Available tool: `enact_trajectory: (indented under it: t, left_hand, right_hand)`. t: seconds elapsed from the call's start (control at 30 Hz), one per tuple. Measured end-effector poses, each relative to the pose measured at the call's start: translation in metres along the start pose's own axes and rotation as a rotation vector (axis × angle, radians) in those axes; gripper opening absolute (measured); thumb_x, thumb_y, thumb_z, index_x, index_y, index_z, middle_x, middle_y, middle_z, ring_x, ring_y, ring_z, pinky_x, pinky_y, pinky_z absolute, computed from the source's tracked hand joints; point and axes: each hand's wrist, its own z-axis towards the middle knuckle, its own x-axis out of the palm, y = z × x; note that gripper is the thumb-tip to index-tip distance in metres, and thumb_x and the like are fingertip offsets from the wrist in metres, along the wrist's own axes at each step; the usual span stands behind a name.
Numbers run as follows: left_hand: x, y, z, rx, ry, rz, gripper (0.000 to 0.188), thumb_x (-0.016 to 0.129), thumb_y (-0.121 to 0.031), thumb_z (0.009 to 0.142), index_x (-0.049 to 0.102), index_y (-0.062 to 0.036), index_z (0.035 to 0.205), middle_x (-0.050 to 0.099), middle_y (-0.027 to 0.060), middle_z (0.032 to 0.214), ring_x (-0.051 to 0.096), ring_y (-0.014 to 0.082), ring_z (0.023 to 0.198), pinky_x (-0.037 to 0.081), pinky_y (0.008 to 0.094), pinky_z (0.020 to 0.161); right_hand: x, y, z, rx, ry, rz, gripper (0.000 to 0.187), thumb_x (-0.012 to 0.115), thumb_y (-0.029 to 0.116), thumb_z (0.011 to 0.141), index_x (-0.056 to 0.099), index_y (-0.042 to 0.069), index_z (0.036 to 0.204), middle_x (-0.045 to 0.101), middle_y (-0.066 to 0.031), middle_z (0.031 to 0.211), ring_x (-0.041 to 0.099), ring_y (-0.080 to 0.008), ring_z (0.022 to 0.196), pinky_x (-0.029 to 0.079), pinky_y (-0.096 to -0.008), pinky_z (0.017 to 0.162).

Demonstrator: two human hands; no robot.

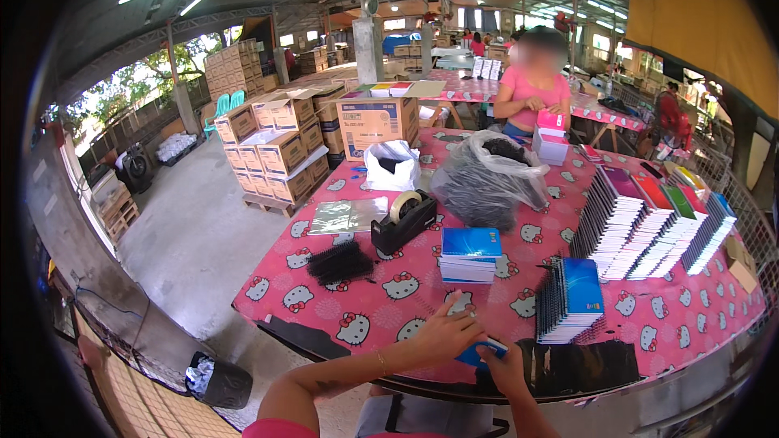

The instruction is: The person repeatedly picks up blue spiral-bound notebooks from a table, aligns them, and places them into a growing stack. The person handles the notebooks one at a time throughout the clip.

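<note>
The right hand (506,367) grips a blue notebook (471,356) at the table's (428,302) near edge; the left hand (449,334) lies against it, its hold unclear. A loose grip could drop it off that edge; an elbow bump could topple the spiral-bound stack (583,288) beside.

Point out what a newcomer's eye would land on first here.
A bright pink tablecloth with white cartoon cats stretches from the center to the right. On it, wire-bound notebooks with purple, red and green covers rise in stacks at the right, while a bulky, dark-filled clear plastic bag sits near the middle, toward the far side.
</note>
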Motion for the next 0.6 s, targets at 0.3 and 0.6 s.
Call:
enact_trajectory:
  t: [0.3, 0.6]
  left_hand:
    - [0.079, -0.04, -0.04, -0.052, -0.365, -0.066, 0.076, 0.052, -0.056, 0.094, 0.041, -0.0012, 0.146, 0.038, 0.0198, 0.154, 0.032, 0.0383, 0.145, 0.019, 0.0658, 0.114]
    - [0.066, -0.035, -0.039, -0.013, -0.291, -0.093, 0.079, 0.064, -0.046, 0.089, 0.039, -0.0024, 0.149, 0.036, 0.0197, 0.155, 0.03, 0.0364, 0.146, 0.019, 0.0645, 0.114]
  right_hand:
    - [-0.005, -0.006, -0.002, 0.052, -0.131, 0.031, 0.033, 0.071, 0.008, 0.09, 0.064, 0.001, 0.121, 0.068, -0.0071, 0.097, 0.063, -0.0114, 0.085, 0.052, -0.0264, 0.074]
    - [0.001, -0.007, 0.012, -0.159, -0.081, -0.111, 0.036, 0.067, 0.002, 0.091, 0.063, 0.003, 0.126, 0.071, -0.0086, 0.103, 0.065, -0.0144, 0.092, 0.052, -0.0297, 0.083]
